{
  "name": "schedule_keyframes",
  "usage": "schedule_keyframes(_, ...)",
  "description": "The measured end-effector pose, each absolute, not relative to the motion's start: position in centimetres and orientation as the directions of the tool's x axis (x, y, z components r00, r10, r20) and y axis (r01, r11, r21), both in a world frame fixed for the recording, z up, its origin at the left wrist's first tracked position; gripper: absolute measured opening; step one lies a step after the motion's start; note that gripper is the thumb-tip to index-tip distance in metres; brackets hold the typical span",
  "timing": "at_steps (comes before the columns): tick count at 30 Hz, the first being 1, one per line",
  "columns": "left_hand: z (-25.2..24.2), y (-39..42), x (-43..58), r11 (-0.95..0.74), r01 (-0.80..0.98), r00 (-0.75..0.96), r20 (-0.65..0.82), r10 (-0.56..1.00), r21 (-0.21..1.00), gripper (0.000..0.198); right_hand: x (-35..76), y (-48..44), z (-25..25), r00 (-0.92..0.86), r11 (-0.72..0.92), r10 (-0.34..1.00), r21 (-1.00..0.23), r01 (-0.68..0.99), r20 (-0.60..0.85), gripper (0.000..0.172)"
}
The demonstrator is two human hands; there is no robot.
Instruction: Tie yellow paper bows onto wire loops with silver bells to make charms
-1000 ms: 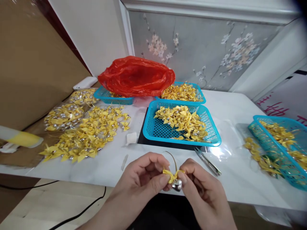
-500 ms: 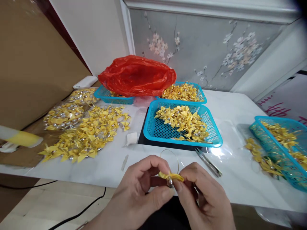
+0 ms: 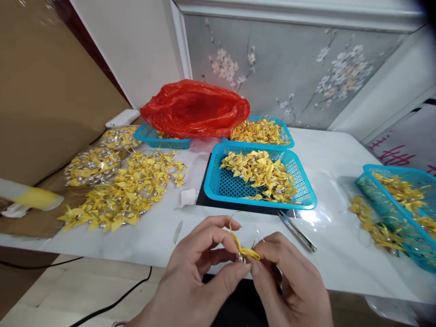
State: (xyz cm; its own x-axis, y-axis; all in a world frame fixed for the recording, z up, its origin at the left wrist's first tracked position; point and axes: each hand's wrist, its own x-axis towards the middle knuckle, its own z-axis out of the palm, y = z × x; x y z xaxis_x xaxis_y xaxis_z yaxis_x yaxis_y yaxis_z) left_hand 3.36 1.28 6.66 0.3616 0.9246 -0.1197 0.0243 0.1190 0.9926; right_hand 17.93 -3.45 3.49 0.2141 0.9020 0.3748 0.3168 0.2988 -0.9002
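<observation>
Between my two hands, at the table's front edge, is a yellow ribbon flower with a silver bead under it. My left hand pinches its left side and bead between thumb and fingers. My right hand grips the right-hand ribbon loop with thumb and forefinger. A thin gold wire or thread stands up from the flower near my left fingertips. Just beyond my right hand lie metal tweezers. Ahead, a blue basket holds many similar yellow flowers.
A loose pile of yellow flowers lies to the left, with bagged ones behind. A red plastic bag covers part of a back basket. Another blue basket stands at right, flowers beside it. A black cable crosses the floor.
The flower has been tilted, and its left part now points upward. My left fingers have lifted and shifted slightly; the wire loop seen above the flower has changed shape.
</observation>
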Motion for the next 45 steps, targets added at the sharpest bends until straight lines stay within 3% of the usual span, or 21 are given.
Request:
schedule_keyframes(7,6.7,2.3,3.0,0.327,-0.186,0.48,-0.204,0.853,0.927,0.007,18.4,-3.2,4.1,0.201,0.255,0.935,-0.947,0.197,0.293,0.017)
schedule_keyframes(11,6.4,2.4,2.5,0.443,-0.2,0.57,-0.264,0.778,0.874,0.013,18.4,-3.1,4.3,0.209,0.24,0.941,-0.961,0.136,0.265,0.017)
schedule_keyframes(18,6.2,2.8,2.5,0.292,-0.252,0.551,-0.111,0.827,0.923,0.029,18.3,-3.0,4.5,0.207,0.243,0.941,-0.96,0.138,0.268,0.019)
schedule_keyframes(29,6.4,2.8,2.8,0.444,-0.206,0.591,-0.251,0.767,0.872,0.023,18.8,-3.1,4.2,0.122,0.151,0.981,-0.989,0.004,0.15,0.024)
schedule_keyframes(39,6.4,2.5,2.0,0.275,-0.163,0.576,-0.135,0.806,0.948,0.03,18.7,-3.2,4.3,0.164,0.14,0.976,-0.99,0.016,0.141,0.024)
schedule_keyframes(45,7.0,3.0,2.5,0.286,-0.023,0.591,-0.218,0.776,0.958,0.006,18.6,-3.1,4.4,0.152,0.151,0.976,-0.988,0.024,0.153,0.024)
